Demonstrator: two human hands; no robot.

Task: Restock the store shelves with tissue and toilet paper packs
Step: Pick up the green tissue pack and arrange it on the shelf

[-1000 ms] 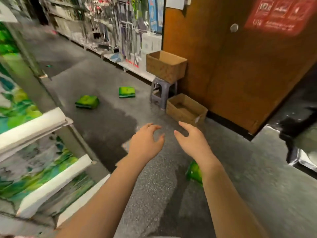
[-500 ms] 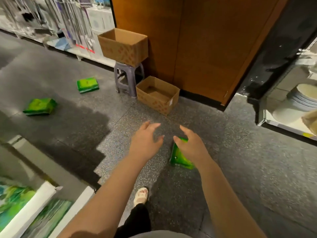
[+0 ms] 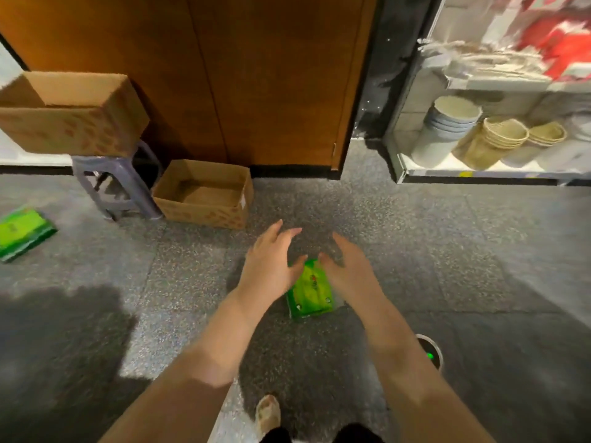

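The floor (image 3: 415, 244) is grey speckled stone, with a wooden wall (image 3: 271, 75) at 12 o'clock and a shelf (image 3: 479, 167) of bowls and baskets at 2 o'clock. At 10 o'clock a box (image 3: 73, 116) sits on a stool (image 3: 118, 187); just beside it a second, open box (image 3: 204, 199) stands on the floor. One green pack (image 3: 24, 230) lies far off at 9 o'clock.

The pack in hand's reach (image 3: 310, 290) lies flat on the floor at centre, between the two hands. The left hand (image 3: 271, 262) and right hand (image 3: 347, 270) both hover over it with fingers spread and loose, holding nothing — whether either touches the film I cannot tell.

By its look the pack is light and soft, wrapped in glossy film that may slide under the fingers. It should squash rather than break, so a firm hold on both long sides — palms in, fingers under the edges — seems safest
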